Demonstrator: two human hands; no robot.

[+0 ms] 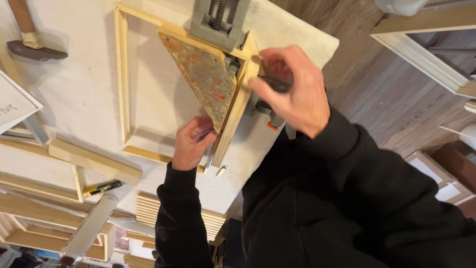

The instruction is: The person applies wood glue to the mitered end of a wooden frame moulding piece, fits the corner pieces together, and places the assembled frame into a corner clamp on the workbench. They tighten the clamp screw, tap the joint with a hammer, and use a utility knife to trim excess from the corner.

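Pale wood makes up the frame [124, 74], which lies flat on the white workbench [74, 99] with one corner pushed into a grey corner clamp [218, 22] at the bench's far edge. A paint-stained triangular plate [206, 77] sits inside that corner, between the two mitred rails. The right hand [292, 92] is curled around a dark tool handle [275, 84] just beside the outer face of the right-hand rail, fingers closed on it and thumb pressing along the top; what the tool's tip does is hidden behind the hand. The left hand [191, 144] rests at the near end of the same rail, fingers bent and pinching the wood next to the plate's lower point, holding it down against the bench. To do this well, I judge that the left hand should keep the rail tight against the plate so the mitre cannot creep, while the right hand drives straight into the joint, not at a slant, with steady rather than sudden force. A small pale peg [220, 172] lies loose near the bench's near edge. A hammer [29, 42] rests at the far left corner, well apart, and a yellow-and-black knife [101, 188] lies by stacked wooden bars [94, 161] at the left edge.
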